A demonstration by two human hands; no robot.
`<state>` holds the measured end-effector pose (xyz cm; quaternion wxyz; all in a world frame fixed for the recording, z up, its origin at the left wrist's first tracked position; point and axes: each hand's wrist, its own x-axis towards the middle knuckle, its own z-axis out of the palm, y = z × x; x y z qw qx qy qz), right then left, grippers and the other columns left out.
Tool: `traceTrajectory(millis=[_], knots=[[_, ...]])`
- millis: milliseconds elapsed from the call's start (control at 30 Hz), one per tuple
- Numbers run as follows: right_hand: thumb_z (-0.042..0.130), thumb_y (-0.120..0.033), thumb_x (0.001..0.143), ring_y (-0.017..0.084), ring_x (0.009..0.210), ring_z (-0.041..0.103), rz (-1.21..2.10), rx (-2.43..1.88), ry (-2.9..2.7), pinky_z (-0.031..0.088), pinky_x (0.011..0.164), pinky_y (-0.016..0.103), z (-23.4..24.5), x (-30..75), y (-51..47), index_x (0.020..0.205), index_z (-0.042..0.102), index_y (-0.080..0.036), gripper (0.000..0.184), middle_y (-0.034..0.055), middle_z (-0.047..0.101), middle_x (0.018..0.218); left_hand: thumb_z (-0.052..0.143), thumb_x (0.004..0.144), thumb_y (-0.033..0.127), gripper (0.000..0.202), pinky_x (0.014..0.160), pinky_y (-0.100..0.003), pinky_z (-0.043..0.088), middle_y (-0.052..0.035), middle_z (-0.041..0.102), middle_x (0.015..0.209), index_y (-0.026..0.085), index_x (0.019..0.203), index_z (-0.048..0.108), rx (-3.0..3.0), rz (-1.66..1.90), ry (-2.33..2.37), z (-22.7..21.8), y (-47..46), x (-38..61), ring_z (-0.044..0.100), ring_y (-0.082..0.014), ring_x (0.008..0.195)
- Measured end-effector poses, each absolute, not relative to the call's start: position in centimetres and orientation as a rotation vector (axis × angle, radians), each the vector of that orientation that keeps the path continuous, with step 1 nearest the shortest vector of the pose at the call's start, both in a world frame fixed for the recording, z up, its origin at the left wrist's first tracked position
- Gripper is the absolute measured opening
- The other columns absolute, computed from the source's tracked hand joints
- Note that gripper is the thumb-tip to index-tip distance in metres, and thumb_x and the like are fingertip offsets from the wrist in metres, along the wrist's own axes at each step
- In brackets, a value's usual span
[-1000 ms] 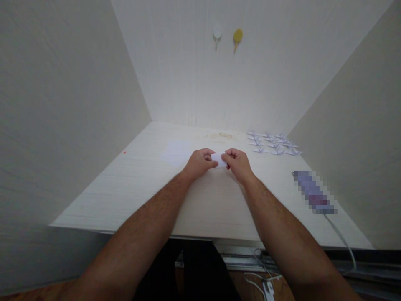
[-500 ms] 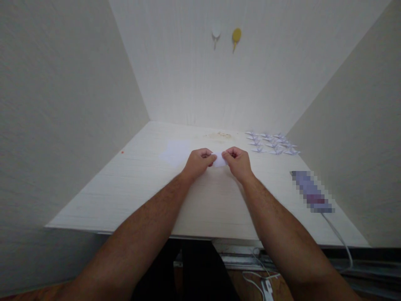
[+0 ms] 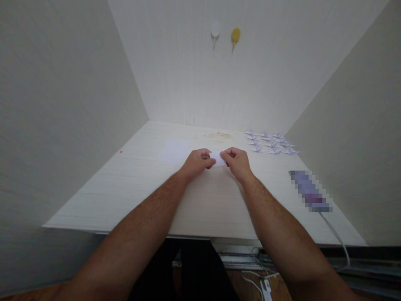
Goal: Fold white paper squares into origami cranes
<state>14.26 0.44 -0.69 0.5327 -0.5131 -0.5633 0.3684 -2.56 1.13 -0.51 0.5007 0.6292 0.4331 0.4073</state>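
Observation:
A small piece of white paper (image 3: 218, 159) is held up between my two hands over the middle of the table. My left hand (image 3: 200, 162) pinches its left side, thumb in front and fingers curled behind. On the other side, my right hand (image 3: 235, 161) grips the upper right part between thumb and bent fingers. Whether the paper is folded in layers is too small to tell. Flat on the table, left of my left hand, lie pale sheets of paper (image 3: 173, 150). Several folded white paper cranes (image 3: 271, 144) stand in rows at the back right.
A blurred-out, phone-like device (image 3: 310, 190) with a white cable (image 3: 336, 234) lies at the table's right side. Walls enclose the white table (image 3: 125, 196) on three sides. A white hook (image 3: 214, 30) and a yellow hook (image 3: 235, 35) are on the back wall. Below sits a power strip (image 3: 266, 288).
Both hands keep their pinch on the paper. My right hand's thumb has shifted slightly left along its top edge, and a little more of the paper shows. The view has moved slightly.

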Motion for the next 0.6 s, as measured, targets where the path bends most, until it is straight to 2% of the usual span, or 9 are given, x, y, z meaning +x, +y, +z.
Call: traceTrajectory(millis=[67,167,333,400,533,600], knots=[[0.069,-0.041,0.068,0.008,0.044,0.040,0.896,-1.243,-1.387,0.032,0.046,0.023,-0.8,14.3,0.5,0.064,0.062,-0.016,0.026,-0.0041,0.053,0.050,0.071,0.067,0.031,0.022,0.048,-0.020,0.035,0.0013,0.060,0.058,0.015,0.079,0.063,1.492,1.018,1.050,-0.5,1.2,-2.5,0.051,-0.0083,0.049],[0.070,-0.041,0.068,0.009,0.047,0.046,0.911,-1.251,-1.425,0.036,0.048,0.023,-1.0,14.3,0.6,0.068,0.065,-0.015,0.026,-0.0018,0.059,0.055,0.071,0.066,0.030,0.020,0.045,-0.020,0.036,0.0016,0.059,0.056,0.014,0.076,0.063,1.427,1.098,1.102,-0.7,1.5,-2.4,0.049,-0.0078,0.046],[0.070,-0.031,0.070,0.014,0.066,0.061,0.640,-1.262,-1.499,0.048,0.065,0.028,-1.5,14.4,0.8,0.086,0.071,-0.016,0.022,0.0045,0.071,0.077,0.068,0.064,0.021,0.018,0.044,-0.020,0.039,0.0024,0.060,0.057,0.016,0.077,0.056,1.280,1.282,1.148,-1.0,1.9,-2.2,0.050,-0.0076,0.044],[0.068,-0.028,0.073,0.015,0.068,0.062,0.500,-1.274,-1.572,0.048,0.068,0.029,-1.7,14.5,0.7,0.088,0.073,-0.017,0.020,0.0049,0.072,0.078,0.067,0.064,0.018,0.021,0.045,-0.020,0.041,0.0022,0.061,0.060,0.016,0.081,0.056,1.304,1.302,1.162,-1.0,2.0,-2.2,0.052,-0.0078,0.045],[0.064,-0.025,0.077,0.016,0.069,0.061,0.306,-1.252,-1.718,0.048,0.070,0.031,-1.8,14.5,0.6,0.089,0.074,-0.018,0.017,0.0054,0.071,0.080,0.065,0.063,0.015,0.040,0.047,-0.020,0.045,0.0002,0.066,0.071,0.016,0.102,0.057,1.402,1.270,1.165,-0.9,1.8,-2.2,0.057,-0.0095,0.052],[0.065,-0.025,0.077,0.015,0.068,0.060,0.273,-1.235,-1.767,0.048,0.069,0.030,-1.6,14.5,0.5,0.089,0.074,-0.019,0.016,0.0051,0.070,0.080,0.065,0.064,0.016,0.039,0.047,-0.020,0.046,-0.0006,0.067,0.071,0.015,0.102,0.060,1.447,1.245,1.176,-0.9,1.7,-2.2,0.057,-0.0100,0.054]])
